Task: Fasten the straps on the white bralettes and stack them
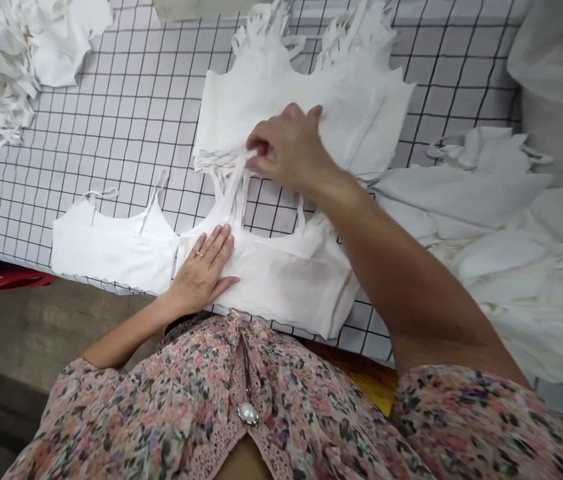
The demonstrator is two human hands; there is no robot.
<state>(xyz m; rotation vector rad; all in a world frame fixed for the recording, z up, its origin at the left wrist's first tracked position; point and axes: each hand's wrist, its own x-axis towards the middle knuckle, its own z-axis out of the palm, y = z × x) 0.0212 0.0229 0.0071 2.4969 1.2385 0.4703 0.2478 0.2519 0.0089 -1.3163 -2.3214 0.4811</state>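
A white camisole top (281, 277) with thin straps lies spread near the table's front edge. My left hand (205, 270) rests flat on its left side, fingers stretched out, a ring on one finger. Above it, my right hand (291, 147) pinches a white shoulder strap (235, 183) and pulls it upward from the top. To the left lies another white strappy top (114, 247), laid flat with its straps upward. Just beyond my right hand sits a stack of white tops (256, 100), their many straps bunched at the far end.
The table wears a white cloth with a black grid (151, 87). Heaped white garments (526, 260) lie at the right, and another white pile (6, 67) at the far left. A pale bulky bag or cloth (561, 87) stands at the back right. Something red (21, 277) shows below the left edge.
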